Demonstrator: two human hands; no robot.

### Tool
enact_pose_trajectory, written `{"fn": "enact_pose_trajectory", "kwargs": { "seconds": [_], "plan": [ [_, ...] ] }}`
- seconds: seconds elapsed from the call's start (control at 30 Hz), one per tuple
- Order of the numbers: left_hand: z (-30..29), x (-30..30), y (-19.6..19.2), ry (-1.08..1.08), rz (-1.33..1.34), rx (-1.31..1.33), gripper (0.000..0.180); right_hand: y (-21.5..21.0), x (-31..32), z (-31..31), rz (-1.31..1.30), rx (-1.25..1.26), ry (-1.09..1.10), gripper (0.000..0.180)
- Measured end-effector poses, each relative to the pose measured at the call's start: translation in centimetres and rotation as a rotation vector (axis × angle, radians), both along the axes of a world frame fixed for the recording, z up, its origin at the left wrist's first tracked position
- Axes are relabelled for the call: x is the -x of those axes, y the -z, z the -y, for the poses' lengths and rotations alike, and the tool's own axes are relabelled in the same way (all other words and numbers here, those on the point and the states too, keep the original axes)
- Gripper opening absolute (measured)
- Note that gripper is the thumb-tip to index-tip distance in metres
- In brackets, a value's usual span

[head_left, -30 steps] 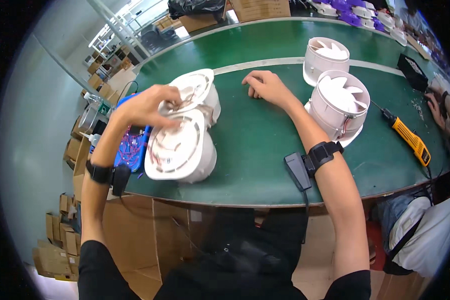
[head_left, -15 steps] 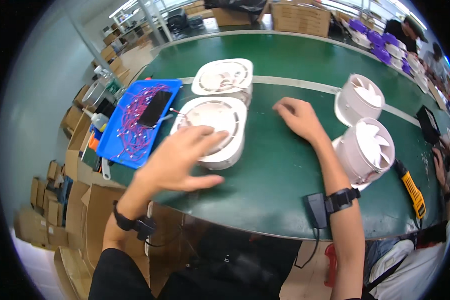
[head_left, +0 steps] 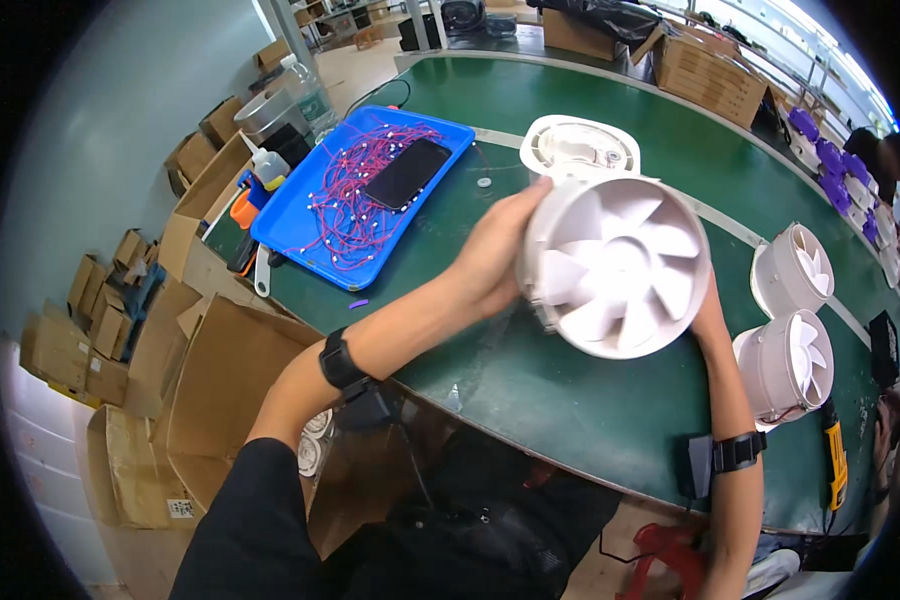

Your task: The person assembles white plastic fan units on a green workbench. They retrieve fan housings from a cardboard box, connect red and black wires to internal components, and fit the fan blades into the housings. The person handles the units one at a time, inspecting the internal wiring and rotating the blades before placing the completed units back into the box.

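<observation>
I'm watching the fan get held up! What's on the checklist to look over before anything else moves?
1. Left hand on the side of the held fan: ok.
2. Right hand's grip: cannot tell, mostly hidden behind the fan.
3. Held fan's blades turned toward the camera: ok.
4. Black phone inside the blue tray: ok.
5. No loose bits on the table: not ok, a small purple piece lies near the tray.

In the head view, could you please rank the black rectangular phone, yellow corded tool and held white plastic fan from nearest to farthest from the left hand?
1. Held white plastic fan, against left hand.
2. Black rectangular phone, leftward.
3. Yellow corded tool, far right.
</observation>
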State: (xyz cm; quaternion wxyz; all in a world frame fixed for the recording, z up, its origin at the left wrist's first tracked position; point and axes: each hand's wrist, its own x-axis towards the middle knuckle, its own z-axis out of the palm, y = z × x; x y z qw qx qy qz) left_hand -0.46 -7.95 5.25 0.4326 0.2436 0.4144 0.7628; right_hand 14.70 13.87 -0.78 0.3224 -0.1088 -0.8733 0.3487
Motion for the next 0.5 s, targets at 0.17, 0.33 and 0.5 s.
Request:
{"fn": "enact_pose_trajectory", "kwargs": {
  "seconds": [0.17,0.33,0.5],
  "plan": [
    [-3.5,-2.1,4.3,-0.036,0.169,-0.089,0.038,-0.8,-2.0,1.7,-0.1,0.616,0.023,0.045],
    [-2.6,-2.3,5.1,0.131,0.062,-0.033,0.04,-1.2,-3.3,1.2,-0.131,0.882,-0.084,0.057],
    [-2.4,-3.2,3.8,0.12,0.104,0.017,0.044,-1.5,-3.2,2.6,-0.214,0.48,-0.218,0.085]
  ]
}}
